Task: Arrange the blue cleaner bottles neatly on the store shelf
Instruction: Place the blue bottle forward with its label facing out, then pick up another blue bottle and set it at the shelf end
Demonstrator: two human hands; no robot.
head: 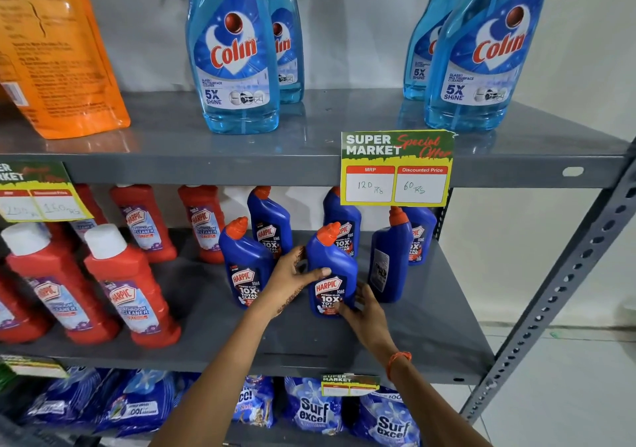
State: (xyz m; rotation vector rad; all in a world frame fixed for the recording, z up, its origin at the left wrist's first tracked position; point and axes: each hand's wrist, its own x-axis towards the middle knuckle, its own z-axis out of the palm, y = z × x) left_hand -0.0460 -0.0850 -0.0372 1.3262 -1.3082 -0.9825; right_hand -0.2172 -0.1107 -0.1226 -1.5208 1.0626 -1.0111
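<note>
Red Harpic bottles [130, 285] are standing at the left of the middle shelf. Colin sprays [234, 54] and an orange pouch [58, 51] are sitting on the top shelf. A price tag [395, 168] is hanging from its edge. Surf Excel packs [315, 408] are lying below.

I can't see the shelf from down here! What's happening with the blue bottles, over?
Both hands, left and right, gripping front middle blue bottle, upright. Right front bottle turned label away. Nothing blocking, over.
</note>
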